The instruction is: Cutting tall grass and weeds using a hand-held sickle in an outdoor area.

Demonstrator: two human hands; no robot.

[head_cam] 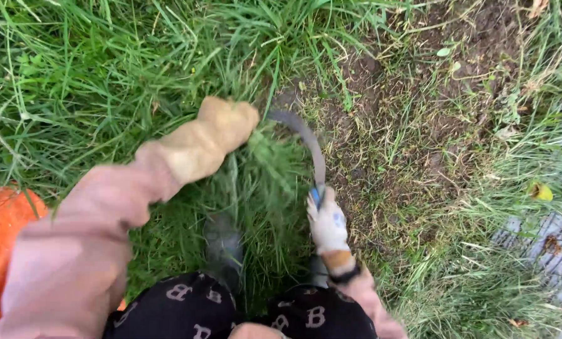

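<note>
1. The left hand [208, 135], in a tan glove, is closed in a fist round the top of a grass tuft [265, 169]; the fingers wrap fully and nothing else is in that hand
2. The right hand [326, 221], in a white glove, is shut tight on the blue handle of a sickle [306, 141]; its curved grey blade arcs up and left, its tip just beside the left fist
3. To do this cut well, I judge the tuft should be held taut and pulled away from the blade, the fist kept above the arc of the edge, not in its path
4. The blade wants to meet the stems low, near the soil, and be drawn toward the body in one sweep; the boot [223, 248] beneath the tuft is near that path, so a short stroke looks safer
5. The tuft stands between the two hands, in the middle of the view, blurred; it looks dense, green, fine-bladed, bent to the right
6. The sickle blade is dull grey, narrow, smoothly curved; whether its edge touches the stems I cannot tell
7. Right of the blade lies bare soil [412, 119] with short stubble; tall grass [74, 69] fills the left, and something orange [1, 232] shows at the left edge
</note>
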